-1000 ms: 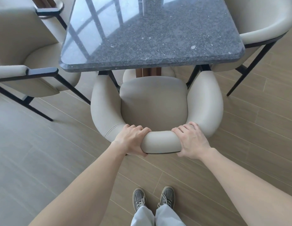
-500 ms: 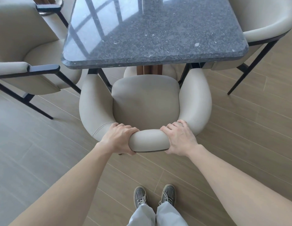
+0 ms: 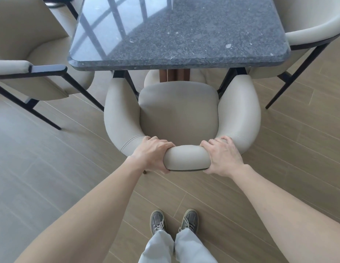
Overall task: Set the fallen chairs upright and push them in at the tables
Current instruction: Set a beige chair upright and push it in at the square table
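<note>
A cream upholstered armchair [image 3: 177, 112] with a curved backrest stands upright in front of me, its seat facing the dark speckled stone table [image 3: 180, 35]. The tips of its arms reach just under the table's near edge. My left hand [image 3: 152, 154] grips the top of the backrest on the left, fingers curled over the rim. My right hand [image 3: 221, 155] grips the same backrest on the right. Between my hands a short stretch of the padded rim shows.
A matching cream chair [image 3: 38, 59] with black legs stands at the table's left side, another [image 3: 315, 25] at the right. The table's wooden pedestal [image 3: 175, 75] shows behind the seat. My shoes [image 3: 174, 221] stand on the wood-plank floor [image 3: 51, 168].
The chair has slid forward towards the table with both hands still gripping its backrest; its arm tips now sit at the table edge.
</note>
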A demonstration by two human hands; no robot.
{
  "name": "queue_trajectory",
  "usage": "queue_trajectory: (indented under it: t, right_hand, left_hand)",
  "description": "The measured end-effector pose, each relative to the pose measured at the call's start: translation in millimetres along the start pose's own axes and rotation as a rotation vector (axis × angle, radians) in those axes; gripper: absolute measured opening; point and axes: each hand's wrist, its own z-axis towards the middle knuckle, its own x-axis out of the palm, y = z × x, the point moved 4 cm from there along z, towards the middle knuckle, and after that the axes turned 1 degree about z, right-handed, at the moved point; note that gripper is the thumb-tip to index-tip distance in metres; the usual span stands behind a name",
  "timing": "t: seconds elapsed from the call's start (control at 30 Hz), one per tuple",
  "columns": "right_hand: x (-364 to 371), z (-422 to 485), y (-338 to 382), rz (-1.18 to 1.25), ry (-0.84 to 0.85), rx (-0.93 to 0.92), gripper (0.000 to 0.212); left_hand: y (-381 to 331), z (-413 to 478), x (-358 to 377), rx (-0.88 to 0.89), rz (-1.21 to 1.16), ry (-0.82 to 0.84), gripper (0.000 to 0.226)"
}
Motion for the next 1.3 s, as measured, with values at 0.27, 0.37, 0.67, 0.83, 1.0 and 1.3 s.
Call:
queue_trajectory:
  t: [0.27,0.37,0.67,0.83,1.0,1.3]
  right_hand:
    - [-0.6,-0.7,-3.5,0.016,-0.065,-0.034,0.080]
    - [-0.8,-0.6,-3.5,0.025,-0.069,-0.033,0.078]
    - [1.9,-14.5,-5.9,-0.006,-0.049,-0.046,0.076]
    - [-32.5,-13.8,4.8,0.453,-0.025,-0.012,0.097]
    - [-151.4,-35.3,34.1,1.163,-0.570,-0.032,0.084]
    - [-322.1,-57.9,173.9,1.256,-0.786,-0.494,0.099]
  left_hand:
    - [-1.3,2.3,0.5,0.003,0.010,-0.050,0.086]
    - [-0.7,1.1,2.8,0.013,-0.004,-0.075,0.084]
    - [-15.1,-1.8,14.3,0.060,-0.013,-0.118,0.085]
    - [-4.6,-17.2,-14.1,0.003,-0.576,-0.208,0.094]
    - [11.0,-83.5,-106.9,0.007,-1.240,-0.917,0.052]
    - [49.3,-239.9,-245.3,0.298,-1.259,-1.357,0.080]
